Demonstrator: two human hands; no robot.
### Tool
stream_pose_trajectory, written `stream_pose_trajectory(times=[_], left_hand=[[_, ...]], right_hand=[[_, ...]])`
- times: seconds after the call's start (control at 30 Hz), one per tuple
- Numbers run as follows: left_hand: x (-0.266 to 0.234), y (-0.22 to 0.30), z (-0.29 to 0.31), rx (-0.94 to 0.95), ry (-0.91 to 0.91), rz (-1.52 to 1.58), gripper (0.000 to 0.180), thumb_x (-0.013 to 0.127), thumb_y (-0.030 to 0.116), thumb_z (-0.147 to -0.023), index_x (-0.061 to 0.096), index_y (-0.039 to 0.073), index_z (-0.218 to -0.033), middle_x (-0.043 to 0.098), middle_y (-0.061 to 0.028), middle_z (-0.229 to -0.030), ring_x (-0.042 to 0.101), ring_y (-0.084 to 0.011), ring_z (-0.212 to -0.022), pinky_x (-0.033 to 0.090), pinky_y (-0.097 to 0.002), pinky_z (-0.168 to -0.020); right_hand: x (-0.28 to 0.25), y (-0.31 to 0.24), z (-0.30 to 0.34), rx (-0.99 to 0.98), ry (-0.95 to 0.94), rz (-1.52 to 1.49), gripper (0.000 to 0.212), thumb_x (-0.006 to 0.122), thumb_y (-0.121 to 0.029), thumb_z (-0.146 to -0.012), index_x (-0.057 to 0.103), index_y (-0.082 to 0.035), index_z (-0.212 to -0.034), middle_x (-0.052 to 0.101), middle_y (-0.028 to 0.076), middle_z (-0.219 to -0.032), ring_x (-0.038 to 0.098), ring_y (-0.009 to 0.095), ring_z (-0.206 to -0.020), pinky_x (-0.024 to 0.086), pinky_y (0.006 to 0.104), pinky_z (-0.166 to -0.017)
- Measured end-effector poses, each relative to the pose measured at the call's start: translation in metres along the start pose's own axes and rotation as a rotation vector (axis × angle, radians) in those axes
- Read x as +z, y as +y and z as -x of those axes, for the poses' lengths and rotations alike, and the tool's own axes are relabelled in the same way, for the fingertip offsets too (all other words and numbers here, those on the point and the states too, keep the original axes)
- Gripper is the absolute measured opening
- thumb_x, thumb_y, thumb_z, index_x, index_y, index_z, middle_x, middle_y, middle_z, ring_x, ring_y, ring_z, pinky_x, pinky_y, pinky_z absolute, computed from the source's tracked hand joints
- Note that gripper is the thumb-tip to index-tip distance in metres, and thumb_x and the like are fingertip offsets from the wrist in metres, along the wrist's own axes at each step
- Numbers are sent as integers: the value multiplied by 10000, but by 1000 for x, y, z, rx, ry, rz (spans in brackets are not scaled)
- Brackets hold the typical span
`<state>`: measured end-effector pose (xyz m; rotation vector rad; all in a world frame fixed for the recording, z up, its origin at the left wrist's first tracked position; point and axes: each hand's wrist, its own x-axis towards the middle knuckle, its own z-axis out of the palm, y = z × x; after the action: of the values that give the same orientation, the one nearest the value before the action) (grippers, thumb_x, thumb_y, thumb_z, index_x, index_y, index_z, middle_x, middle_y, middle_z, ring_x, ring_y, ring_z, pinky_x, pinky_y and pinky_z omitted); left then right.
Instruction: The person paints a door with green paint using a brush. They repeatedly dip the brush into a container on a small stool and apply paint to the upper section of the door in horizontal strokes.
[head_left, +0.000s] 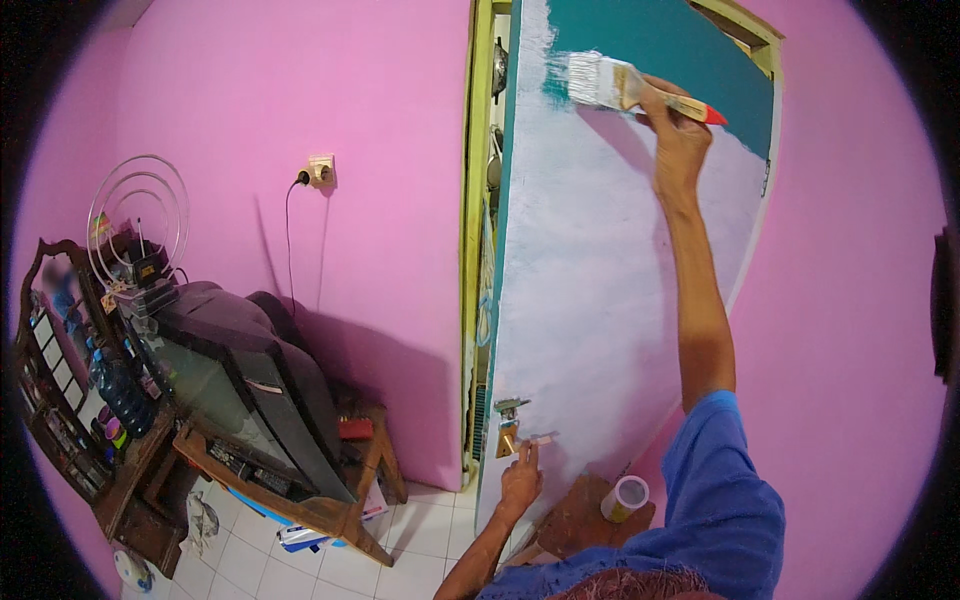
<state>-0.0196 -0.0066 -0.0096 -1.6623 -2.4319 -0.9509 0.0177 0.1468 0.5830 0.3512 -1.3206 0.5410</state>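
My right hand (682, 140) grips a paintbrush (640, 88) by its wooden handle, which has a red end. White paint coats the bristles, which press flat on the upper part of the door (600, 250). Below the brush, the door is covered in thin white paint; teal (690, 50) shows above and around the bristles. Low on the door's left side, my left hand (522, 482) has its fingers closed around the door handle (541, 440). A metal plate (508, 436) sits beside those fingers.
A round white container (625, 497) stands on a brown surface (578, 515) at the door's foot. To the left, a bulky television (250, 370) rests on a wooden stand (375, 535), with a ring antenna (140, 220) and mirrored dresser (60, 380) beyond. A plugged-in cord (289, 230) hangs from the socket (321, 171).
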Motion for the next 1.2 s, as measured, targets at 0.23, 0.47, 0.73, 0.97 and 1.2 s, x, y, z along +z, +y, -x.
stream_pose_trajectory(times=[0.23, 0.47, 0.73, 0.97, 1.2], left_hand=[[0, -1, 2, 22, 38, 29, 784, 741, 182, -873, 349, 25, -1533, 410, -175, -1524, 715, -364, -901, 610, -466, -740], [0, 0, 1, -2, -11, -3, 815, 732, 224, -887, 310, 36, -1559, 398, -166, -1536, 715, -364, -923, 612, -453, -749], [3, -1, -2, 8, -34, 25, 790, 713, 227, -907, 315, 36, -1562, 380, -165, -1551, 712, -377, -959, 608, -466, -781], [1, -4, 0, -13, -58, 8, 764, 704, 230, -912, 340, 27, -1553, 367, -172, -1561, 707, -383, -967, 603, -482, -786], [-5, 1, 2, -11, -44, 13, 784, 709, 240, -906, 332, 36, -1562, 402, -178, -1544, 706, -378, -956, 605, -476, -786]], right_hand=[[-28, -39, -37, 105, -196, -37, 330, 735, -232, -982, 708, -10, -1224, 700, 50, -926, 657, 129, -766, 591, 289, -727], [3, -34, -98, -4, -267, -205, 225, 700, -202, -1000, 692, -22, -1135, 658, 40, -891, 649, 111, -798, 628, 332, -736], [44, -28, -176, -36, -128, -197, 224, 663, -157, -963, 656, -20, -1141, 711, 70, -862, 689, 146, -705, 596, 298, -603], [84, -13, -199, 13, -174, -256, 157, 742, -129, -919, 698, 0, -996, 728, 102, -848, 707, 183, -692, 595, 290, -580], [95, 2, -213, 59, -102, -236, 106, 727, -94, -902, 687, 0, -932, 721, 102, -822, 715, 190, -694, 571, 280, -536]])
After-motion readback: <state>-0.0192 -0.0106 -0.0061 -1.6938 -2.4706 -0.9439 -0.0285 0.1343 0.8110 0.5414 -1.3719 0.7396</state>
